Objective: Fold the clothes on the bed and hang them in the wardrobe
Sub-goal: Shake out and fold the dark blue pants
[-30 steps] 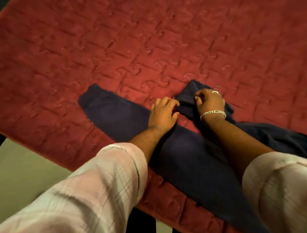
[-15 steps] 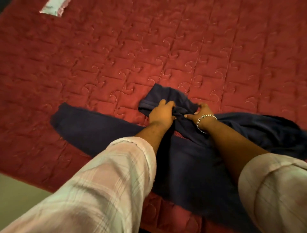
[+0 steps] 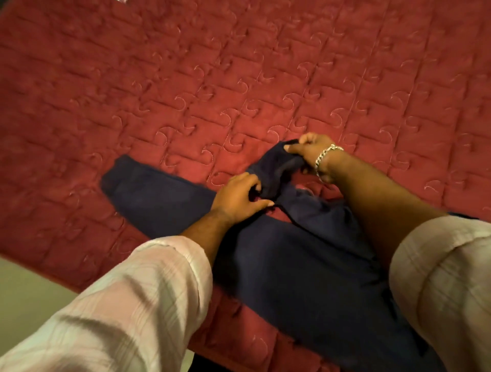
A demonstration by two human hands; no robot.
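Dark navy trousers (image 3: pixel 297 263) lie on the red quilted bed (image 3: pixel 239 79), one leg stretched flat to the left. The other leg's end is bunched up between my hands. My left hand (image 3: pixel 237 197) grips the near edge of that leg end, fingers curled into the cloth. My right hand (image 3: pixel 309 150), with a silver bracelet on the wrist, pinches the far corner of the same leg end and holds it slightly off the quilt. My right forearm hides part of the trousers on the right.
The bed's near edge runs diagonally at the lower left, with pale floor (image 3: pixel 24 294) beyond it. A small pale object (image 3: pixel 122 1) shows at the top edge of the quilt. Open quilt spreads behind and beside the trousers.
Both hands have taken hold of the right trouser leg end and spread apart along it. My right hand moved up and right, lifting its corner; the camera shifted.
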